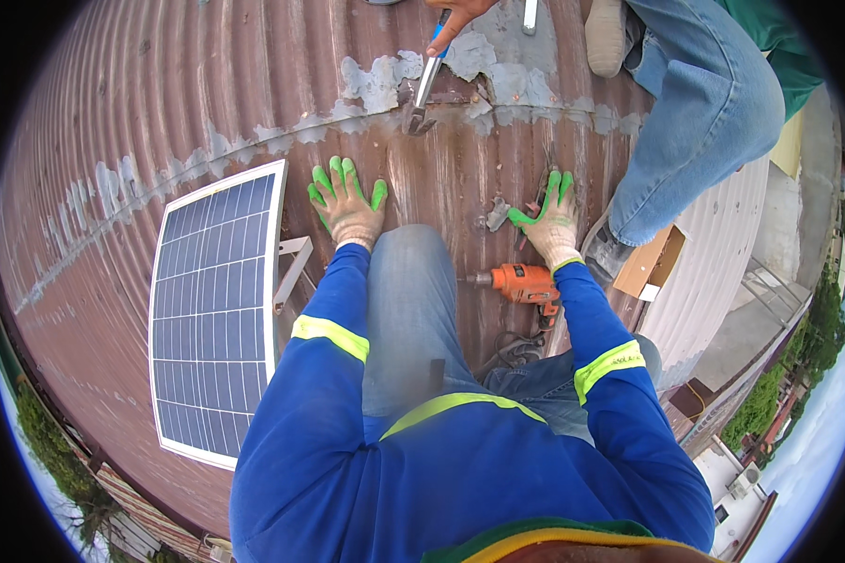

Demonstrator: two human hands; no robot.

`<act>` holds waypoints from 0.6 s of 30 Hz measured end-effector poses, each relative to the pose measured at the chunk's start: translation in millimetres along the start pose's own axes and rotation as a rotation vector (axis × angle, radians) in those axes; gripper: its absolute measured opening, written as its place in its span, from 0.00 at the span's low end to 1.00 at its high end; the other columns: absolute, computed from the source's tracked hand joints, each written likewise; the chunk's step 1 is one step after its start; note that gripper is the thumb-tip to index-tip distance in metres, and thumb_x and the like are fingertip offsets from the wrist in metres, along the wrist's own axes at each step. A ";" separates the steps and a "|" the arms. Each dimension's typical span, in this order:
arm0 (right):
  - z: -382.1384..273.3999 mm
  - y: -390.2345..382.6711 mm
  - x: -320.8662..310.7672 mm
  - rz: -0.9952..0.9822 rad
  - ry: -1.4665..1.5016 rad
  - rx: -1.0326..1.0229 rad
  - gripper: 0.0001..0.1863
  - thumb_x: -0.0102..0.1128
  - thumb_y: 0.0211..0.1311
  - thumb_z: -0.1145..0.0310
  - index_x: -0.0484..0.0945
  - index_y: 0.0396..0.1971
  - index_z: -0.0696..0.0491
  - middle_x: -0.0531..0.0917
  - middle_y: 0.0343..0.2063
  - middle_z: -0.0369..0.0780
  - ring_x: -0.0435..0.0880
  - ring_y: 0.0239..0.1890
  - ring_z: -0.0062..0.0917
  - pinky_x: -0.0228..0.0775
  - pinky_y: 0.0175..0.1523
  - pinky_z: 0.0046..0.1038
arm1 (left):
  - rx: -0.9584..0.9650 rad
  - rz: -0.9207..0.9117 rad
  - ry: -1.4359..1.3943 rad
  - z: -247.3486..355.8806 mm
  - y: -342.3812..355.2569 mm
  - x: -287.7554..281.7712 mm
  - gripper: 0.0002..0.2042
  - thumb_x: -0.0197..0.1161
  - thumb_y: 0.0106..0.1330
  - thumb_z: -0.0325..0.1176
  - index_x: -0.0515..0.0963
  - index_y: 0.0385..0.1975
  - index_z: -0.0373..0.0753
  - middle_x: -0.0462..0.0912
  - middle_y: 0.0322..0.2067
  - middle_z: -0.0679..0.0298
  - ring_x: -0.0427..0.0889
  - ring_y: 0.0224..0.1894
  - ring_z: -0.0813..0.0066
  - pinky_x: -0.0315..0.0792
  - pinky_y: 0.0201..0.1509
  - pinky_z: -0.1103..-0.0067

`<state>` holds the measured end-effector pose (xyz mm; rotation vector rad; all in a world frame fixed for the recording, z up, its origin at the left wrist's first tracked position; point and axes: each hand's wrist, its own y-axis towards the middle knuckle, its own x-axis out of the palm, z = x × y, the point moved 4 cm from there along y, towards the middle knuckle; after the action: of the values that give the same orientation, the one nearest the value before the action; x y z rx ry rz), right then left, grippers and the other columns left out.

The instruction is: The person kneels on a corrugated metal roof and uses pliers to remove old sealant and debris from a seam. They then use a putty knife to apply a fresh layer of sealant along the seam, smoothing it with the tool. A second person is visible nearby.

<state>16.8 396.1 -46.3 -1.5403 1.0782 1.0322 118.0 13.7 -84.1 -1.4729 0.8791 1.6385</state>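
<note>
My left hand (350,202), in a white-and-green glove, rests on the brown corrugated metal roof (122,113) with fingers spread, right of a framed solar panel (207,314) with a metal bracket (292,270). My right hand (549,214), gloved alike, lies on the roof with fingers apart, beside a small grey scrap (498,216). Just below it an orange power drill (526,283) lies on its side by my knee, its tip partly out of clear sight. Above my hands, a co-worker's bare hand (455,21) grips a blue-handled hammer (432,80), its head down on the roof at a patched seam.
A co-worker's jeaned leg and shoe (695,141) fill the upper right, beside a cardboard box (650,258). Grey sealant patches (380,84) run along the seam. The roof's right edge (723,310) drops toward a lower building and trees.
</note>
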 end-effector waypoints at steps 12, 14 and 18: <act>-0.5 -0.6 -0.7 -0.002 -0.041 0.000 0.70 0.77 0.52 0.34 0.45 0.85 0.51 0.49 0.83 0.57 0.51 0.83 0.57 0.49 0.83 0.53 | 0.020 0.049 0.000 -1.0 -0.9 2.1 0.43 0.54 0.75 0.66 0.62 0.80 0.40 0.56 0.83 0.56 0.42 0.86 0.45 0.35 0.86 0.44; -1.3 0.0 -1.1 0.006 -0.045 -0.009 0.70 0.77 0.52 0.34 0.44 0.85 0.51 0.49 0.83 0.57 0.51 0.83 0.57 0.50 0.83 0.53 | 0.017 0.034 0.006 -1.2 -0.5 1.7 0.43 0.54 0.75 0.66 0.62 0.80 0.40 0.56 0.83 0.56 0.42 0.86 0.44 0.35 0.86 0.45; -0.8 0.1 0.0 -0.010 -0.049 -0.001 0.70 0.77 0.52 0.33 0.44 0.86 0.50 0.49 0.83 0.57 0.52 0.83 0.57 0.50 0.83 0.53 | -0.001 -0.015 0.025 -0.7 0.1 1.9 0.43 0.54 0.75 0.65 0.60 0.82 0.43 0.52 0.84 0.58 0.40 0.86 0.46 0.32 0.87 0.46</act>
<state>16.9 395.3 -46.1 -1.5115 1.0358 1.0587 118.1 13.1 -86.1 -1.5001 0.8792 1.6132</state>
